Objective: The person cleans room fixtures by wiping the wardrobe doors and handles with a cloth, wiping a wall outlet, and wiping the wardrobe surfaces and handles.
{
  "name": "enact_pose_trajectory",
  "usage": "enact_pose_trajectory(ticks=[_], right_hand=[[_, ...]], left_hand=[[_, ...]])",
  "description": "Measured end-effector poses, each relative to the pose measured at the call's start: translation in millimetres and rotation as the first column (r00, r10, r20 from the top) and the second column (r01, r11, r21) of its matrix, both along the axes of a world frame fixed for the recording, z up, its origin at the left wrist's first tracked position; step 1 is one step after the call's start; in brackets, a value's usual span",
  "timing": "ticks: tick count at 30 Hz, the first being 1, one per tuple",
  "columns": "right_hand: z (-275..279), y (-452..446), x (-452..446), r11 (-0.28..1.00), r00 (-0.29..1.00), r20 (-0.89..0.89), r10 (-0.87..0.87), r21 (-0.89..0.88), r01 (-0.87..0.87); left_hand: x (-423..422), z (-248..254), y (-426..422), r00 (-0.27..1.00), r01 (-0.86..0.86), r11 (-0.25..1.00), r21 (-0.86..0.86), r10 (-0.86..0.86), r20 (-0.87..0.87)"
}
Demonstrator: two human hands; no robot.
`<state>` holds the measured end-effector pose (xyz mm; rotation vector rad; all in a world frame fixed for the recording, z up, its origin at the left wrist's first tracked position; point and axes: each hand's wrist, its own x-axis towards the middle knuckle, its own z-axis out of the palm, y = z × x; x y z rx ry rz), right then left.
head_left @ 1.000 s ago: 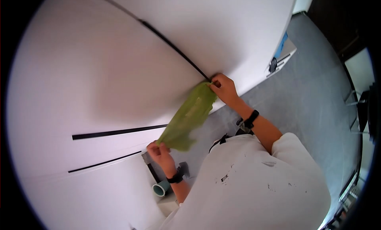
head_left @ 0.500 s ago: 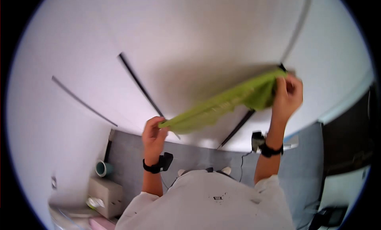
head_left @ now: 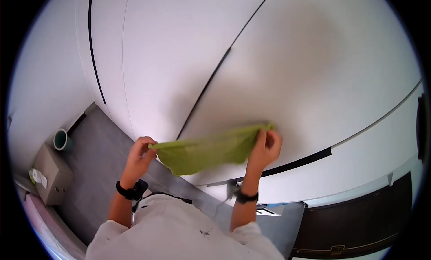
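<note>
A green cloth (head_left: 206,151) hangs stretched between my two hands, its top edge pulled nearly straight and its lower part drooping. My left hand (head_left: 141,154) pinches one upper corner between thumb and fingers. At the other corner, my right hand (head_left: 267,148) grips the cloth, slightly higher than the left. Both wrists wear black straps with a small device. Behind the cloth stands a white cabinet front (head_left: 296,80); whether the cloth touches it I cannot tell. The middle of the cloth is a little blurred.
Black handle strips (head_left: 206,87) run along the cabinet doors. At the left, a teal bin (head_left: 62,139) and a beige bedside cabinet (head_left: 53,174) with a tissue roll (head_left: 38,177) stand on the grey floor (head_left: 94,170). A dark brown door (head_left: 354,219) is at the lower right.
My view has turned, so the cabinet seams lie at other angles. The cloth was slanted and bunched near my right hand; now it hangs more level and spread. Both hands keep hold.
</note>
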<state>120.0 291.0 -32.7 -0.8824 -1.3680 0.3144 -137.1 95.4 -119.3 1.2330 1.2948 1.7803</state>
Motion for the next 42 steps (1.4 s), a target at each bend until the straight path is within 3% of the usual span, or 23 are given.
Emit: enact_pose_trajectory(ticks=[2, 4, 8, 10, 12, 15, 20, 22, 24, 28, 31, 32, 34, 36, 38, 40, 42], right_hand=[[41.3, 13.3, -54.9, 0.999, 0.999, -0.029, 0.041, -0.008, -0.041], [68.1, 17.3, -101.9, 0.993, 0.996, -0.017, 0.089, 0.085, -0.087], [78.5, 21.1, -154.1, 0.977, 0.977, -0.06, 0.204, 0.076, -0.199], [69.8, 27.0, -169.5, 0.982, 0.997, 0.026, 0.066, 0.176, -0.07], [74.2, 18.4, -180.6, 0.986, 0.997, -0.031, 0.071, 0.154, -0.065], [75.7, 17.1, -177.5, 0.989, 0.996, -0.069, 0.049, 0.142, -0.038], [76.0, 14.5, -165.1, 0.992, 1.0, -0.031, -0.004, 0.124, 0.008], [69.1, 19.5, -156.8, 0.983, 0.999, -0.006, 0.049, 0.177, -0.047], [65.2, 23.9, -153.1, 0.98, 0.999, -0.032, -0.019, 0.198, 0.025], [56.2, 38.1, -142.4, 0.964, 0.976, -0.162, -0.143, 0.202, 0.175], [64.3, 41.2, -120.8, 0.958, 0.927, -0.363, -0.095, 0.22, 0.184], [64.0, 37.9, -109.5, 0.947, 0.907, -0.393, -0.151, 0.206, 0.247], [62.4, 28.9, -83.7, 0.917, 0.912, -0.366, -0.184, 0.271, 0.293], [57.1, 25.6, -58.5, 0.889, 0.896, -0.371, -0.244, 0.284, 0.359], [49.9, 22.5, -39.0, 0.913, 0.903, -0.382, -0.196, 0.264, 0.31], [40.5, 21.8, -21.5, 0.898, 0.889, -0.38, -0.254, 0.248, 0.363], [34.0, 21.5, -14.9, 0.924, 0.873, -0.408, -0.268, 0.148, 0.353]], left_hand=[[-23.4, 10.1, -0.7, 0.985, -0.116, 0.987, 0.116, 0.099, 0.142], [-39.4, 24.0, -3.3, 0.983, -0.131, 0.978, 0.163, 0.106, 0.153], [-49.2, 28.8, -20.8, 0.98, -0.149, 0.971, 0.189, 0.12, 0.158], [-61.2, 14.0, -32.6, 0.975, -0.169, 0.972, 0.165, 0.14, 0.172], [-74.8, -1.0, -47.1, 0.949, -0.219, 0.971, 0.098, 0.188, 0.252], [-81.2, -7.5, -49.1, 0.96, -0.181, 0.972, 0.152, 0.141, 0.241], [-100.6, 14.3, -11.5, 0.977, -0.13, 0.986, 0.107, 0.109, 0.182], [-110.2, 22.3, 12.5, 0.97, -0.184, 0.967, 0.173, 0.151, 0.189], [-122.6, 32.4, 33.3, 0.984, -0.147, 0.968, 0.202, 0.122, 0.131], [-145.6, 51.1, 69.2, 0.991, -0.126, 0.95, 0.286, 0.131, 0.002], [-146.6, 63.2, 82.3, 0.976, -0.158, 0.945, 0.285, 0.193, -0.098], [-140.2, 66.4, 79.0, 0.974, -0.14, 0.947, 0.288, 0.185, -0.134], [-114.0, 74.9, 72.2, 0.975, -0.117, 0.961, 0.251, 0.16, -0.158], [-94.5, 76.8, 86.9, 0.99, 0.014, 0.971, 0.239, 0.02, -0.139], [-73.7, 74.5, 105.1, 0.99, 0.136, 0.967, 0.217, -0.123, -0.069], [-59.9, 69.5, 125.5, 0.977, 0.209, 0.957, 0.202, -0.195, -0.088], [-55.4, 58.6, 145.7, 0.916, 0.398, 0.896, 0.196, -0.378, -0.132]])
